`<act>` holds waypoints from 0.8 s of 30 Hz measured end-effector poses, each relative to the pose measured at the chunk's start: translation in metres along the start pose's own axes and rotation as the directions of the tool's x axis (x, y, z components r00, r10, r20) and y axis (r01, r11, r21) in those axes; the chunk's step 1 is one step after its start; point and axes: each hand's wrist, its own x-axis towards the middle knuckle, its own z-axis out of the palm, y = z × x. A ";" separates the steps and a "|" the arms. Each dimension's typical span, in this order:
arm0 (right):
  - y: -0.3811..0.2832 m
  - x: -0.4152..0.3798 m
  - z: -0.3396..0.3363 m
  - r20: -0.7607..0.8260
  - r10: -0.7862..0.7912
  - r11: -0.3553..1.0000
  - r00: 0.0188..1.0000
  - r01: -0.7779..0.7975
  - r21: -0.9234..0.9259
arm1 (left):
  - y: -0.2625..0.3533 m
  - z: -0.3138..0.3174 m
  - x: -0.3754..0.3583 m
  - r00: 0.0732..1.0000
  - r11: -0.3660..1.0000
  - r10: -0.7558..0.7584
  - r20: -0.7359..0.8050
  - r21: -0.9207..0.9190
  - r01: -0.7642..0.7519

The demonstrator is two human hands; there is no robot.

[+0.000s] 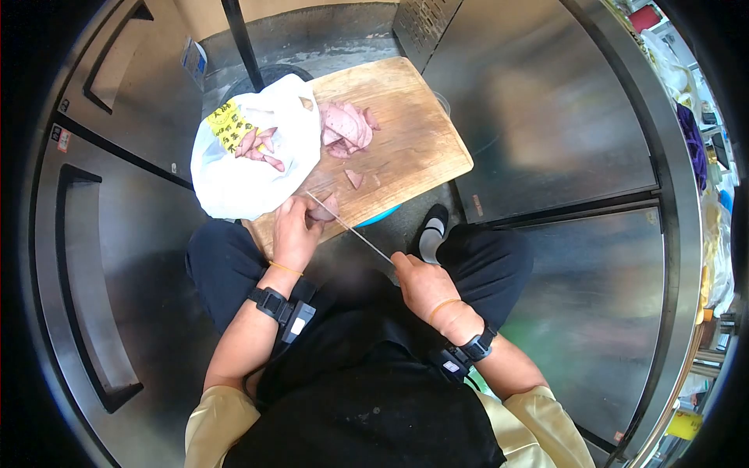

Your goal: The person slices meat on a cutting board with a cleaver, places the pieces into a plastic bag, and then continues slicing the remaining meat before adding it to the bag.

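Note:
A wooden cutting board [413,109] lies tilted in front of me. At its near edge my left hand [294,236] has its fingers closed on a piece of pink meat [324,207]. My right hand [425,282] grips a knife [353,229], whose thin blade runs across to the meat beside my left fingers. The handle is hidden in my fist. A pile of sliced pink meat [346,127] rests further back on the board, with a small loose piece [354,179] nearer to me. White plastic bag [226,183] with yellow printing covers the board's left side; several meat strips [259,147] lie on it.
Steel cabinet doors stand close on the left [140,257] and right [538,101]. Behind the board is a dark round container [285,72] with a black pole [240,43]. Part of a blue object [380,216] shows under the board. My shoe [431,226] is right of it.

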 end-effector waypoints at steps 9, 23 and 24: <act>-0.004 0.000 0.001 -0.005 0.016 1.000 1.000 -0.016 0.019 | -0.001 -0.001 0.002 0.999 0.999 0.038 0.001 0.040 -0.038; 0.000 -0.002 -0.003 -0.014 -0.008 1.000 1.000 0.007 -0.022 | 0.001 -0.002 0.001 0.998 0.998 -0.048 0.040 -0.039 0.049; -0.001 -0.002 -0.003 -0.014 -0.008 1.000 1.000 0.007 -0.020 | 0.001 -0.001 0.001 0.998 0.998 -0.047 0.037 -0.039 0.049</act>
